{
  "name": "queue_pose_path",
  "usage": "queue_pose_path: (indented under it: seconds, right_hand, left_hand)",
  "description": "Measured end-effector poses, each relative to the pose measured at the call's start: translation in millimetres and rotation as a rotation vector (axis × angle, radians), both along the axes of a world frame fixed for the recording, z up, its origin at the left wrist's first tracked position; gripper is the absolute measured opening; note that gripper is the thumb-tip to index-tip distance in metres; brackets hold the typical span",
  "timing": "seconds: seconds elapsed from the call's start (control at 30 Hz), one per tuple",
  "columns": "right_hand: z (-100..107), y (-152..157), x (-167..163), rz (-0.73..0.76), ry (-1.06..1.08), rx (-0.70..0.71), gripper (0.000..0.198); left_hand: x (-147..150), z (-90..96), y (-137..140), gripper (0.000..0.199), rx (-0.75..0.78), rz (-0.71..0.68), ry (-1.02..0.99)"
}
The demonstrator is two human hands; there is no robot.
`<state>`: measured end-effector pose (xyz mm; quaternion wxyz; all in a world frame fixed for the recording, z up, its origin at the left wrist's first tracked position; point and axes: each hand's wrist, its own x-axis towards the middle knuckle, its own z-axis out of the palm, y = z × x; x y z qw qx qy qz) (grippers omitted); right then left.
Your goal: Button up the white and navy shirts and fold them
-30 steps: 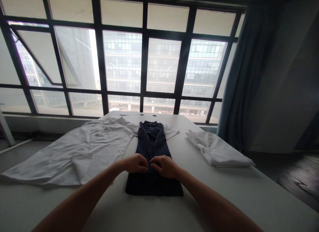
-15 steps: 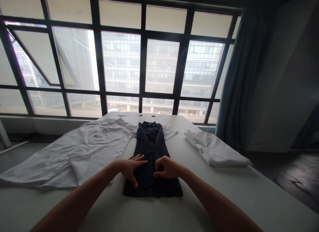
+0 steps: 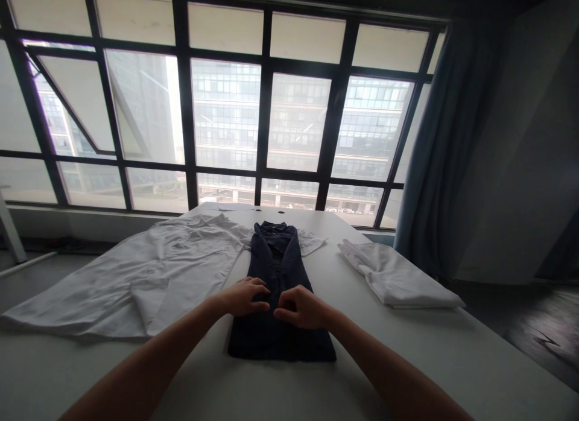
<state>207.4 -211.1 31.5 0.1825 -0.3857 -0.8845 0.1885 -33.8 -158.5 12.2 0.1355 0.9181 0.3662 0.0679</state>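
Observation:
A dark navy shirt [image 3: 283,342] lies in a long narrow fold, collar at the far end and sleeves laid lengthwise along its front. My left hand [image 3: 246,296] is over the left side of its middle, fingers slightly bent and thumb apart, holding nothing. Across from it, my right hand [image 3: 301,306] is at the shirt's right half. Its fingers curl toward the thumb; whether any cloth is pinched there is hidden. The two hands' fingertips face each other with a small gap between them.
A white shirt [image 3: 190,252] lies spread out on the left, part of it passing under the navy collar. Folded white cloth [image 3: 402,276] rests near the right edge of the white table [image 3: 362,342]. Windows stand behind, and a blue-grey curtain [image 3: 443,155] hangs at right.
My left hand has moved slightly away from me and right, its spread fingers drawing closer together. The right hand stays nearly in place. The view has shifted slightly.

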Motion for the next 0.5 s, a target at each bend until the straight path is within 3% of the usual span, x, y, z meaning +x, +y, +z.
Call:
queue_pose_path:
  seconds: [0.07, 0.13, 0.2, 0.3, 0.5]
  right_hand:
    - [-3, 2, -5, -0.096, 0.026, 0.184, 0.033]
    - [-8, 4, -8, -0.087, -0.006, 0.254, 0.049]
    - [-15, 6, -10, -0.017, -0.102, 0.178, 0.066]
    - [-22, 6, -8, 0.039, -0.213, 0.037, 0.077]
    - [-19, -4, -6, 0.067, -0.251, -0.012, 0.085]
  left_hand:
    - [3, -7.7, 4, 0.060, 0.072, 0.014, -0.054]
    - [6, -16.5, 9, 0.068, 0.100, 0.043, -0.047]
    - [8, -23.6, 13, 0.071, 0.092, 0.086, 0.000]
    - [11, -25.6, 12, 0.074, 0.062, 0.123, 0.109]
    - [11, -8.2, -14, 0.082, 0.002, 0.124, 0.210]
